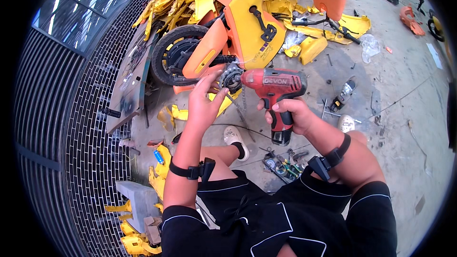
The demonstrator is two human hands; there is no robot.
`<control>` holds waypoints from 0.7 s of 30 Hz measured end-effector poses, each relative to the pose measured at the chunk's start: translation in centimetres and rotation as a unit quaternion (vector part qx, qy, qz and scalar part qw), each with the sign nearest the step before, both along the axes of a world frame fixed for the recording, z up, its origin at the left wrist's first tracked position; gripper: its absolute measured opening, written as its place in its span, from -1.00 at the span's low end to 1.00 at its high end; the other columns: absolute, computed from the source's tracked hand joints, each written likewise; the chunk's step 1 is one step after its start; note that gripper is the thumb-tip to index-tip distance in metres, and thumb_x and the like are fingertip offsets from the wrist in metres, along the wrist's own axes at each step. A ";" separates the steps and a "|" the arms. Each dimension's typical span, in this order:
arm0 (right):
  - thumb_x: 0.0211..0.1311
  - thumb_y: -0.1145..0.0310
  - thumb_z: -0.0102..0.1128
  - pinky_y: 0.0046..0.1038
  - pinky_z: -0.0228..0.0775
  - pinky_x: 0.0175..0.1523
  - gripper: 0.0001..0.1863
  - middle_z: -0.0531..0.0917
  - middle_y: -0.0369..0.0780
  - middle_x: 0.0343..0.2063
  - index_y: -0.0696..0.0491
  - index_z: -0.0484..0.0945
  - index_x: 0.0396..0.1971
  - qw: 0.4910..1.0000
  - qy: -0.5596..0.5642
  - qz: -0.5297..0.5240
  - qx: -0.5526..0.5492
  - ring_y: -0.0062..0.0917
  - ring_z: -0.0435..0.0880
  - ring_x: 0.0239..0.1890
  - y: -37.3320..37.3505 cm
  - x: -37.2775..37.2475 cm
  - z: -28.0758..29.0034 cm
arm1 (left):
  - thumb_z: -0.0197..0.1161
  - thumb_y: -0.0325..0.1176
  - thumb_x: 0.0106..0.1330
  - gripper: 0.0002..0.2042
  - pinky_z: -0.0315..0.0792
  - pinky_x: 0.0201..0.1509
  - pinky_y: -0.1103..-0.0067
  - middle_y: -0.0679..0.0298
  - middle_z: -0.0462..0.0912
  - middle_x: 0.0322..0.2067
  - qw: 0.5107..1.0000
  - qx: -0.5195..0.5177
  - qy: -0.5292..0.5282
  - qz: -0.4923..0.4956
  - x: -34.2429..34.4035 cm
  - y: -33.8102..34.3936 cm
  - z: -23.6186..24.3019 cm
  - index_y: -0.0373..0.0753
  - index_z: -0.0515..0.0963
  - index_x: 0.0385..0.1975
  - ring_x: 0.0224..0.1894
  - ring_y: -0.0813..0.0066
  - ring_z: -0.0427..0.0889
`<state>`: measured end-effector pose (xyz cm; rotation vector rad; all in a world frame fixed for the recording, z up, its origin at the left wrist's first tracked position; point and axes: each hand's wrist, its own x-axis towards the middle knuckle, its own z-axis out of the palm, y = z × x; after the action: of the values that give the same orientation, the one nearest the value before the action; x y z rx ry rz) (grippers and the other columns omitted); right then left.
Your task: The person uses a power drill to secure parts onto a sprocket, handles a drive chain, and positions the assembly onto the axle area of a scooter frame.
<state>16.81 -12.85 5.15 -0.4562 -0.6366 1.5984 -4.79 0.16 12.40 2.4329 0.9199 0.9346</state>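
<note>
Concrete floor (404, 128) spreads beneath the yellow-and-orange bike (259, 24) I am watching from afar. Near its lower frame I see the red-and-black drill (273, 83), vented at the rear, its nose pointing left. My right hand (299, 115) has its fingers clamped around the grip, under the body. On my left hand (204, 102) the fingers spread beside a dark toothed wheel (231, 79); whether they pinch it, I cannot tell.

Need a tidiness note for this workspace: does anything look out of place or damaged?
Yes: yellow plastic panels lie in a jumbled heap beyond the wheel, not stacked. Loose hand tools are scattered on the concrete floor, where they might be tripped over. Crumpled clear plastic lies there too, like litter.
</note>
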 end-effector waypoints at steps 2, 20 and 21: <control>-0.08 0.38 0.22 -0.41 0.53 -0.27 -0.37 0.64 -0.08 -0.20 0.16 0.42 0.12 1.000 0.004 -0.004 -0.006 -0.42 0.67 -0.42 0.0 0.2 -0.2 | 0.38 -0.55 0.17 -0.58 0.54 -0.13 0.58 0.18 0.62 -0.16 0.998 -0.017 -0.057 0.023 0.5 -0.1 -1.0 -0.33 0.53 0.08 -0.26 0.50 0.60; -0.06 0.41 0.22 -0.43 0.52 -0.27 -0.39 0.64 -0.08 -0.20 0.13 0.43 0.12 0.999 -0.028 -0.017 0.010 -0.43 0.67 -0.41 -0.9 0.5 -0.3 | 0.32 -0.53 0.27 -0.70 0.52 -0.08 0.61 0.20 0.63 -0.08 0.995 -0.012 -0.096 0.039 3.4 -0.7 -2.0 -0.38 0.59 0.01 -0.20 0.58 0.59; -0.06 0.41 0.22 -0.43 0.52 -0.26 -0.39 0.64 -0.08 -0.19 0.13 0.42 0.12 0.999 -0.025 -0.016 0.010 -0.43 0.67 -0.41 -0.9 0.5 -0.3 | 0.31 -0.54 0.29 -0.70 0.53 -0.06 0.60 0.21 0.63 -0.05 0.996 -0.016 -0.074 0.047 3.5 -0.9 -1.8 -0.39 0.58 0.03 -0.16 0.58 0.60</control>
<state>17.31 -13.76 4.83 -0.4911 -0.6802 1.5521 -1.33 -0.78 10.63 2.2758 0.9933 1.1093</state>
